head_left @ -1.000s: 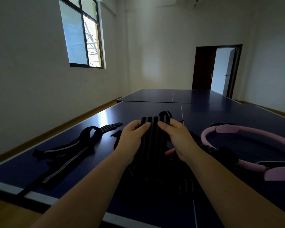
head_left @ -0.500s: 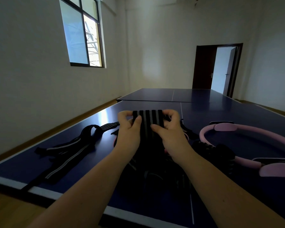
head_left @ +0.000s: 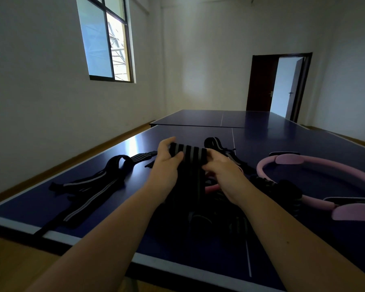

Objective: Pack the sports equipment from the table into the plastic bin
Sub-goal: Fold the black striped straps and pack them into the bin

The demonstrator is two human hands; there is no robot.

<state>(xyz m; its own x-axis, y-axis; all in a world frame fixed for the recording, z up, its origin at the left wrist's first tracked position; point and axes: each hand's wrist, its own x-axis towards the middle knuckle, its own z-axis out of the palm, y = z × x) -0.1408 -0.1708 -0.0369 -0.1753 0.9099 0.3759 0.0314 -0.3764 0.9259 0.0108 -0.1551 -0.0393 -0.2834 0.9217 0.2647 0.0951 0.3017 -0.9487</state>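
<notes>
Straps (head_left: 89, 186), black with pale stripes, lie loose at the left of the blue table (head_left: 282, 140). Just right of them the left hand (head_left: 167, 165) pinches the left edge of a black-and-grey striped band (head_left: 191, 161), held up over a dark heap of gear (head_left: 198, 218). The right hand (head_left: 223, 171) grips the band's right edge with curled fingers, and a pink ring (head_left: 293, 159) lies at the right.

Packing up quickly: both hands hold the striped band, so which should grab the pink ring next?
Probably the right hand: the pink ring lies on the table just to its right, while the left hand sits beyond the striped band.
</notes>
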